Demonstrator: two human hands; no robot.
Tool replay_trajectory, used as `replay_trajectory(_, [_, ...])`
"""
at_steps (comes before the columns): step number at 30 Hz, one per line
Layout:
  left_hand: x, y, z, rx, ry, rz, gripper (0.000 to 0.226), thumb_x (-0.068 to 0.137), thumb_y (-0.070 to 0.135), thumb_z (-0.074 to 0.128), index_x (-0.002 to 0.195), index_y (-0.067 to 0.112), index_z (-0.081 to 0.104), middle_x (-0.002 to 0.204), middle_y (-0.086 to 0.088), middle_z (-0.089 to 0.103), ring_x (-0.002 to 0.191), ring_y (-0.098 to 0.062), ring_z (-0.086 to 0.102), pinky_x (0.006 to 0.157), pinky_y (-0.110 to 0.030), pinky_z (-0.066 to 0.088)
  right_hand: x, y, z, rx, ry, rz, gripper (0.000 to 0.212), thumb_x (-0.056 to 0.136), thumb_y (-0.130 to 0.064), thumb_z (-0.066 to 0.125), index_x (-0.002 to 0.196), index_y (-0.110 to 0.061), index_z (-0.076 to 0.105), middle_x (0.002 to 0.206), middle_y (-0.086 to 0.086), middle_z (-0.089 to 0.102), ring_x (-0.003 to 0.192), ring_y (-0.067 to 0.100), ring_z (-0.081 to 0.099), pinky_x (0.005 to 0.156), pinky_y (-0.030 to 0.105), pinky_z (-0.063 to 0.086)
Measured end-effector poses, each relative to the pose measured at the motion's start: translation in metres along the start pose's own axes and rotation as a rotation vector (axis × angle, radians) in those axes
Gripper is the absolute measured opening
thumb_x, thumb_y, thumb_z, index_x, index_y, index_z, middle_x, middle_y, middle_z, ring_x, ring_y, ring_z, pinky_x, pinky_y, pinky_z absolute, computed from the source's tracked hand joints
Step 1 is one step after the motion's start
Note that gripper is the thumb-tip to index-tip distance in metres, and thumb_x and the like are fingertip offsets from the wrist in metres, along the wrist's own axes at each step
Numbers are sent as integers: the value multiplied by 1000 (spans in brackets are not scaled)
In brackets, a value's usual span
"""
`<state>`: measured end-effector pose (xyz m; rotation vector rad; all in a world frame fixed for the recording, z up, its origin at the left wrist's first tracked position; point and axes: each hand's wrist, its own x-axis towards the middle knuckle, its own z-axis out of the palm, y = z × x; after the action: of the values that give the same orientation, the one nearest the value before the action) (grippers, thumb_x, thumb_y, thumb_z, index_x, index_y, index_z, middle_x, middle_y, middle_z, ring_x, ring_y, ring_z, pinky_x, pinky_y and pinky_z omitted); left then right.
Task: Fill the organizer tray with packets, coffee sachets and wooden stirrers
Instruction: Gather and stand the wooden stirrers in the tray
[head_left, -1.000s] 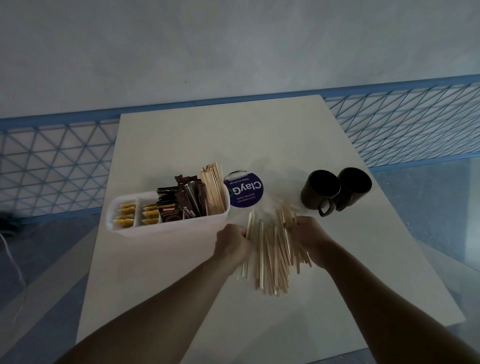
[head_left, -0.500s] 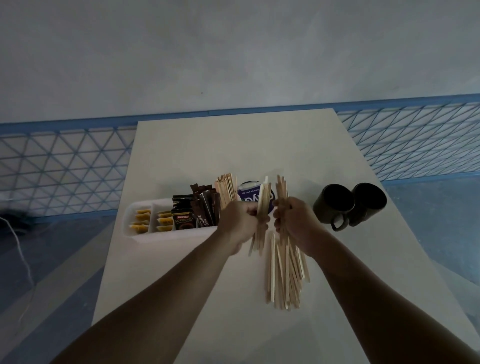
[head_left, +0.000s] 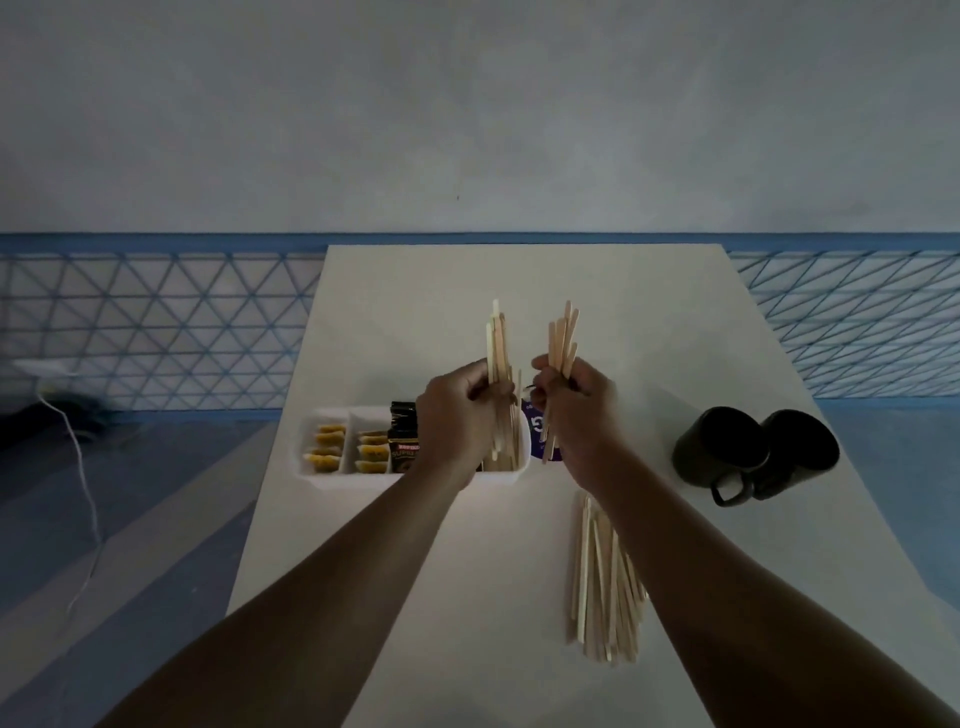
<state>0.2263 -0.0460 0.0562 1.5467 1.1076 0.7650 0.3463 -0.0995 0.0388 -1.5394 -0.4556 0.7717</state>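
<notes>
Now hands (head_left: 519, 410) each gripping stirrers (head_left: 497, 343) above tray (head_left: 327, 475).

Plain indoor room, probably a break or refreshment area. Evidence: white bench (head_left: 467, 291) set against a bare grey wall (head_left: 467, 104) with a blue lattice band (head_left: 156, 322); tray (head_left: 332, 479) stocked with sachets (head_left: 402, 441); two dark mugs (head_left: 711, 452); cable (head_left: 85, 480) on blue floor (head_left: 171, 519).

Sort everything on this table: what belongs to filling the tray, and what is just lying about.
Job in hand:
organizer tray
yellow packets
coffee sachets
left bundle of stirrers, gripped by the left hand
right bundle of stirrers, gripped by the right hand
loose stirrers on the table

Lying about:
two black mugs
purple round label beside the tray
</notes>
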Motion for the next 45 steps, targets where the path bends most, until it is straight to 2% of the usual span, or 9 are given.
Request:
replay_trajectory(9, [-5, -21, 8, 93, 176, 112, 18, 89, 14, 68, 106, 16, 75, 89, 5, 75, 79, -5, 69, 76, -26, 57, 7, 13, 26, 32, 18, 32, 23, 90, -15, 59, 87, -31, 76, 76, -3, 71, 74, 14, 67, 71, 35, 55])
replay_trajectory(16, [-10, -34, 15, 149, 179, 110, 20, 89, 14, 68, 108, 14, 74, 93, 8, 73, 76, 10, 60, 71, 0, 46, -2, 32, 28, -11, -3, 64, 21, 97, -10, 56, 103, -20, 73, 94, 2, 76, 94, 23, 72, 84, 39, 58])
replay_trajectory(23, [-10, -35, 15, 237, 160, 60, 12, 91, 11, 65, 99, 10, 75, 85, -3, 74, 73, -4, 62, 62, -3, 43, -7, 36, 22, -210, -104, 39, 31, 94, -4, 51, 91, -27, 72, 80, -3, 74, 81, 17, 71, 68, 30, 58])
replay_trajectory(28, [-6, -22, 12, 157, 159, 94, 20, 88, 8, 67, 107, 11, 75, 86, 11, 71, 75, 10, 61, 70, 3, 40, -5, 32, 20, -311, -129, -30, 26, 91, -6, 56, 90, -26, 71, 76, -9, 73, 71, 6, 68, 59, 24, 52])
replay_trajectory(32, [0, -14, 7, 176, 145, 109, 22, 86, 6, 66, 106, 13, 74, 82, 17, 66, 73, 17, 59, 70, 4, 40, 0, 30, 18, -478, -163, -106, 25, 89, 2, 54, 100, -15, 69, 93, 1, 71, 89, 21, 68, 78, 42, 56])
replay_trajectory(36, [9, -10, 2, 293, 141, 73, 28, 88, 9, 66, 116, 10, 68, 99, 4, 70, 89, -5, 65, 87, -15, 50, 3, 27, 15, -754, -160, -182, 38, 95, -10, 55, 133, -13, 55, 124, 14, 55, 108, 31, 57, 88, 38, 48])
replay_trajectory(38, [14, -9, 0, 354, 124, 45, 35, 91, 13, 65, 125, 9, 64, 110, -5, 70, 101, -15, 65, 86, -17, 46, 2, 23, 14, -702, -181, -175, 48, 90, -2, 56, 136, -17, 52, 124, 13, 52, 107, 31, 59, 87, 43, 53])
replay_trajectory(43, [21, -2, -3, 480, -1, -36, 43, 95, 17, 60, 137, 7, 54, 129, -12, 62, 117, -24, 59, 95, -27, 46, 4, 14, 12, -725, -146, -272, 52, 85, 1, 65, 134, -15, 55, 110, 10, 64, 94, 24, 64, 80, 33, 53])
replay_trajectory(45, [23, 2, -3, 495, -33, -33, 31, 95, 16, 59, 123, 3, 63, 116, -13, 67, 99, -24, 63, 85, -31, 51, 4, 11, 14, -664, -166, -278, 41, 86, 1, 66, 124, -12, 61, 102, 6, 69, 86, 23, 68, 78, 41, 58])
